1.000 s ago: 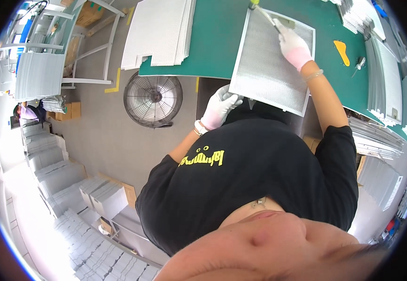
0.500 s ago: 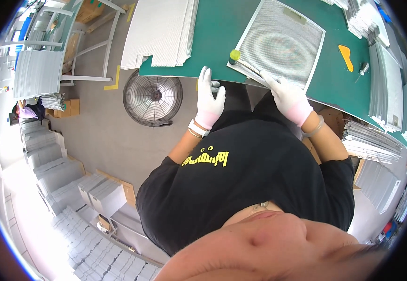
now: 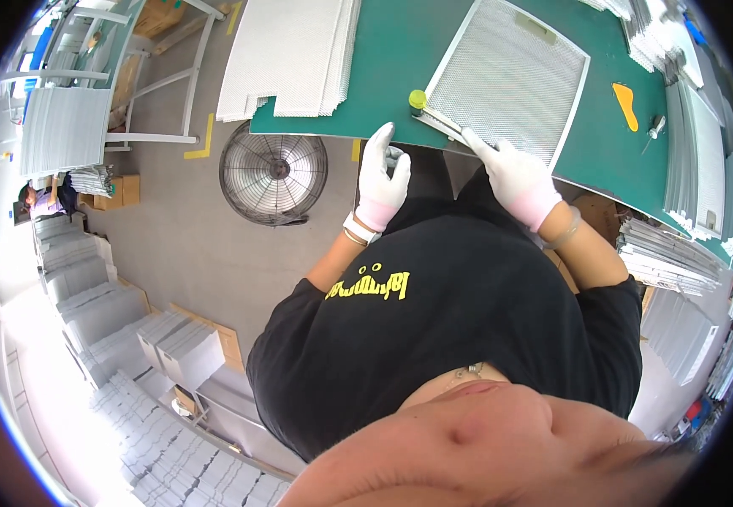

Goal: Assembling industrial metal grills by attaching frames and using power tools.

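A framed mesh panel [image 3: 506, 80] lies tilted on the green table [image 3: 383, 51], its lower edge close to the table's front edge. My right hand [image 3: 514, 179], in a white glove, is closed round a small mallet with a yellow-green head [image 3: 418, 101], index finger stretched along the handle. The mallet head rests at or just above the panel's lower left corner; contact cannot be made out. My left hand [image 3: 382, 173], gloved too, hovers by the front edge with fingers apart and nothing in it.
Stacked mesh sheets [image 3: 290, 59] lie at the table's left. On the right are a yellow flat tool [image 3: 625, 106], a small screwdriver-like tool [image 3: 656, 128] and upright stacked panels [image 3: 694, 156]. A floor fan [image 3: 274, 175] stands left of me. Panel stacks [image 3: 182, 348] line the floor behind it.
The mallet head has shifted slightly left, with my right hand following a little. My left hand's fingers have tilted slightly to the right.
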{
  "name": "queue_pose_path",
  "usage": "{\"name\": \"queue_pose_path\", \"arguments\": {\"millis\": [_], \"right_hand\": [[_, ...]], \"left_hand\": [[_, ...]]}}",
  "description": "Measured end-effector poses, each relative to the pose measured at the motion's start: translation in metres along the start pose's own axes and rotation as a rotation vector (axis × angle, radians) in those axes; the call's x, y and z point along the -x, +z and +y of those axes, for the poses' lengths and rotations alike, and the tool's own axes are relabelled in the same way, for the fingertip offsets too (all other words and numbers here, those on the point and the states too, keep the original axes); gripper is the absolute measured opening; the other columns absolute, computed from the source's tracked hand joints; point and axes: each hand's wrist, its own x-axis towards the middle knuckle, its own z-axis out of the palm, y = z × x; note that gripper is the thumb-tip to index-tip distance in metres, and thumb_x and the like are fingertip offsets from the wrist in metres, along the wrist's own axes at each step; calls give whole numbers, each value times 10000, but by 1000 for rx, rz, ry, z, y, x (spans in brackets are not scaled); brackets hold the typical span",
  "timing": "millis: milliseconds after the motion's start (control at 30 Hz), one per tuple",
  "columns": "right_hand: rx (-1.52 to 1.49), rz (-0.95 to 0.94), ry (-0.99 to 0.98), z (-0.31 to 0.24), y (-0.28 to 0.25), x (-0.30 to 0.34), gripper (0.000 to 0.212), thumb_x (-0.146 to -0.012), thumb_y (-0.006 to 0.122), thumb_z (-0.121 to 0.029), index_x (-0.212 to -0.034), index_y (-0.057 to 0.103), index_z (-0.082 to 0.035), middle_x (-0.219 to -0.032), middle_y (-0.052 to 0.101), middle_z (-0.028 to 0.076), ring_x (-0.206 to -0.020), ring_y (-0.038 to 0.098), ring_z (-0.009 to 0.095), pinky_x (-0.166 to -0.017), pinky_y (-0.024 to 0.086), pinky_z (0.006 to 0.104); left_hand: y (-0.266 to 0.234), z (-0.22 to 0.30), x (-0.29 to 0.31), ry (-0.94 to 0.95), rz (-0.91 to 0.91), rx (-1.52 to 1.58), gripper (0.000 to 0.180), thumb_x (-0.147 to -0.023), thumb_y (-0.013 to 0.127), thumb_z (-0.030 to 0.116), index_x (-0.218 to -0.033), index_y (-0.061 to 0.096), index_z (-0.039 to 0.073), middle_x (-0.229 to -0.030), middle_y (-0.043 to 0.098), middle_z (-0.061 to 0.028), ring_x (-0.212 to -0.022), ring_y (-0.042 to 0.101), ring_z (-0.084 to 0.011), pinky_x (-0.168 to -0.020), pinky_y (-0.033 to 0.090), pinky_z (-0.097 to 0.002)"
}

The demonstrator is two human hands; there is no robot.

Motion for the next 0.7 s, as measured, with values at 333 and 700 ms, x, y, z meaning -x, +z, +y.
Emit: {"name": "queue_pose_path", "arguments": {"millis": [333,700], "right_hand": [[145,559,585,179,-4,19,622,-944,539,-64,-1524,438,-263,-1068,625,209,-924,650,412,-786,549,494],[154,558,43,208,-51,-15,662,-898,713,-334,-1451,499,-37,-1338,607,242,-1295,547,405,-1084,448,434]], "left_hand": [[51,57,-42,712,-374,-644,457,-770,745,215,-1203,620,139,-1185,618,-50,-1163,562,-286,-962,438,-461],[56,6,1,792,-515,-749,67,-734,662,187,-777,611,182,-764,574,39,-795,605,-216,-691,467,-412]]}}
